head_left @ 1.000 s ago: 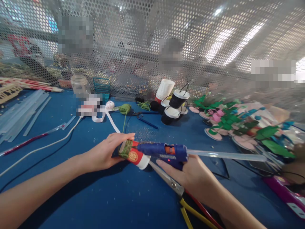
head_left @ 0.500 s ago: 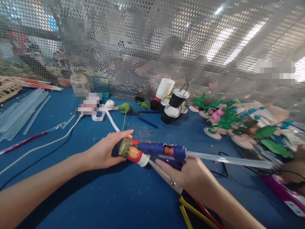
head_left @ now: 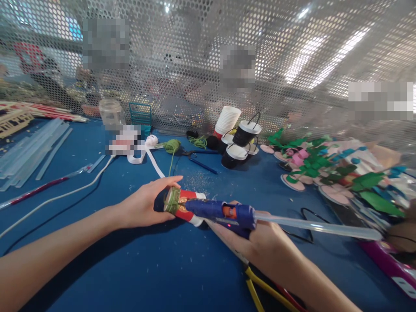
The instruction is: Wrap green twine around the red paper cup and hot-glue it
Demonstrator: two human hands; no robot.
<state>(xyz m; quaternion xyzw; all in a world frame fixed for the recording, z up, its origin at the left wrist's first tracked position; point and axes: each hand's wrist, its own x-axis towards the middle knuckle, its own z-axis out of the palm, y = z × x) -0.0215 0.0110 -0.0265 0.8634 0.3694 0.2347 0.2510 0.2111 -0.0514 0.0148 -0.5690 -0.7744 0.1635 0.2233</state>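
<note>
My left hand [head_left: 146, 203] is closed round a small red and white cup [head_left: 186, 207] lying on its side, with green twine wound about its left end. My right hand [head_left: 256, 245] grips a blue hot glue gun [head_left: 224, 211], whose nozzle touches the cup near the twine. A long clear glue stick [head_left: 318, 227] juts out of the gun's back toward the right. Both hands hover just above the blue table [head_left: 146, 273].
Yellow-handled scissors [head_left: 260, 286] lie under my right wrist. Black and white cups [head_left: 238, 145], a green twine ball [head_left: 171, 146], white ribbon, loose glue sticks [head_left: 29, 151] and cables lie behind. Green and pink foam flowers [head_left: 325, 169] pile at the right. A perforated metal screen [head_left: 195, 65] backs the table.
The cup and the gun have turned slightly and shifted a little away from me. The gun's nozzle has slid closer to the twine-wrapped end.
</note>
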